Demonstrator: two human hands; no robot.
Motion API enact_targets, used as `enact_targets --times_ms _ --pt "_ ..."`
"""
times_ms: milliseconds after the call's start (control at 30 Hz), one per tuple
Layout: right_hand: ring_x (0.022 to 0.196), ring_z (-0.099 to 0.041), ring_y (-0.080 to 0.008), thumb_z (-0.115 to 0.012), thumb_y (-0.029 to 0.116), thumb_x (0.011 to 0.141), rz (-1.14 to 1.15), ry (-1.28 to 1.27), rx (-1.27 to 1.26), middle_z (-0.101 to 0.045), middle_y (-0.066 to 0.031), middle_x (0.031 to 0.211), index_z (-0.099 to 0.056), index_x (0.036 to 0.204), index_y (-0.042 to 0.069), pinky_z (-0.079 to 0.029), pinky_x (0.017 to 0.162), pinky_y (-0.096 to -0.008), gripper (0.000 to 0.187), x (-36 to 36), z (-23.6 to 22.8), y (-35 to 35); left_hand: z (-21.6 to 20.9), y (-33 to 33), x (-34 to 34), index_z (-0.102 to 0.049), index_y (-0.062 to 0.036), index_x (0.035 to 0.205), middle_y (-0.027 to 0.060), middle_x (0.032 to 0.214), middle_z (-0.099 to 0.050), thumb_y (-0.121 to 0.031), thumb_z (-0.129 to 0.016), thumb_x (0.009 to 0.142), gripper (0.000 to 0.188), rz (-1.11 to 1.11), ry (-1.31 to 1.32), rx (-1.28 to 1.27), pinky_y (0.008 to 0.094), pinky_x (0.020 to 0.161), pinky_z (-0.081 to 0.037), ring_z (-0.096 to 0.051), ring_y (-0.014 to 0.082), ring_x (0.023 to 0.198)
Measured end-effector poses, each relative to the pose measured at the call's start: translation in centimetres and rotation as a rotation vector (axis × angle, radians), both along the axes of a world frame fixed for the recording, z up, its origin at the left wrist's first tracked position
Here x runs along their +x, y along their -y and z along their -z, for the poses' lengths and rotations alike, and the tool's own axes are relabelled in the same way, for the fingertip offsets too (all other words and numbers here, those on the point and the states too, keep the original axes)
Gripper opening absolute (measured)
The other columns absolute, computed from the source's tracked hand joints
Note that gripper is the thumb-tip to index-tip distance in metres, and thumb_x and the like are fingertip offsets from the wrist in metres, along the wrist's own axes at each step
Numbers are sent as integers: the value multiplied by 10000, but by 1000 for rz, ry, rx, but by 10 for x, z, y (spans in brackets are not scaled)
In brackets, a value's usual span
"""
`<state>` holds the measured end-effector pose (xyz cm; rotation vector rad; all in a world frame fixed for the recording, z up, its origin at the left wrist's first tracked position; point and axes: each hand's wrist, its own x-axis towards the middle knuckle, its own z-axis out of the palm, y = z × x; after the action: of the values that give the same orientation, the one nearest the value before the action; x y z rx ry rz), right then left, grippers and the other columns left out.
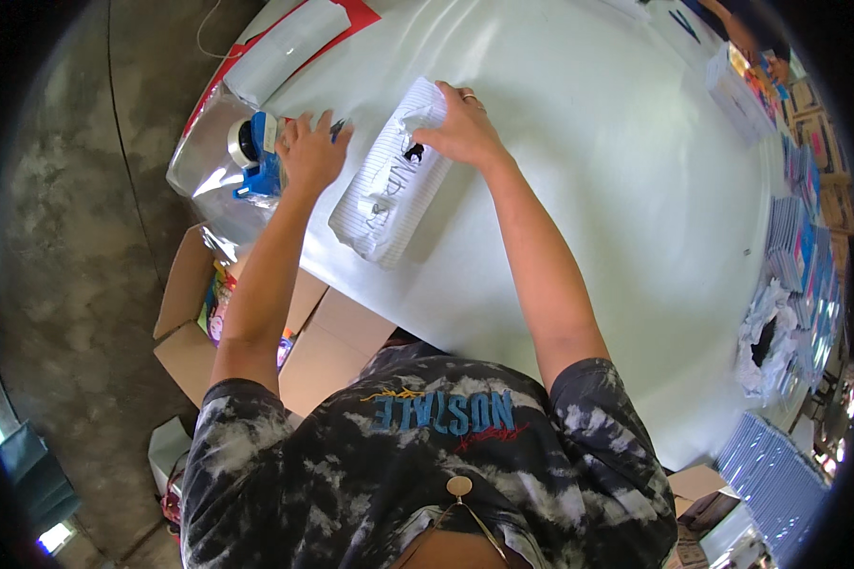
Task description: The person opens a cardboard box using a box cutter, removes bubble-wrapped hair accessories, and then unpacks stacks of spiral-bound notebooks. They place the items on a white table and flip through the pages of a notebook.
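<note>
A long white striped paper-like package lies slantwise on the pale table, dark handwriting on its top and a small dark hole near its far end. My right hand, with a ring on one finger, grips that far end, thumb on top and fingers along the far right side. My left hand is held open, fingers spread, left of the package and apart from it. Just left of that hand stands a blue tape dispenser with a roll of tape. A small dark object shows by my left fingertips, its kind unclear.
Clear plastic sheeting and a red sheet lie along the table's left edge. An open cardboard box with colourful packets stands below my left forearm. Stacked notebooks line the right side. Another person's arm reaches in far right.
</note>
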<state>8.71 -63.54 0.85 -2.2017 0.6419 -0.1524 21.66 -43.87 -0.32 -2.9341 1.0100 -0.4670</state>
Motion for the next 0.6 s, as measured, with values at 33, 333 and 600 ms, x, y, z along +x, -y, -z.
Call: enact_targets --times_ms 33,333,600 --pt "1218 -401 -351 -692 329 601 35 5 -45 -371 -210 1340 -354 1342 95 -406 959 -404 848 -3 4 4 -15 16 -20 -469 -112 1283 203 1269 -458 -438 -480 861 534 46 -74 -37 524 967 -326 -419 402 1187" --pt "844 -621 -311 -626 237 703 44 237 -149 -643 -156 933 -635 1003 54 -495 751 -375 352 13 10 18 -55 61 -77 -387 19 1278 263 1116 -558 -485 -484 849 669 -36 -772 -83 412 876 -437 -553 382 1025" --pt "670 -613 -202 -576 137 782 -6 316 126 -650 -139 745 -663 1023 66 -474 641 -307 265 9 21 33 -33 68 -54 -650 -31 855 198 827 -648 -307 -465 883 333 -12 -434 -104 439 701 -494 -633 366 782"
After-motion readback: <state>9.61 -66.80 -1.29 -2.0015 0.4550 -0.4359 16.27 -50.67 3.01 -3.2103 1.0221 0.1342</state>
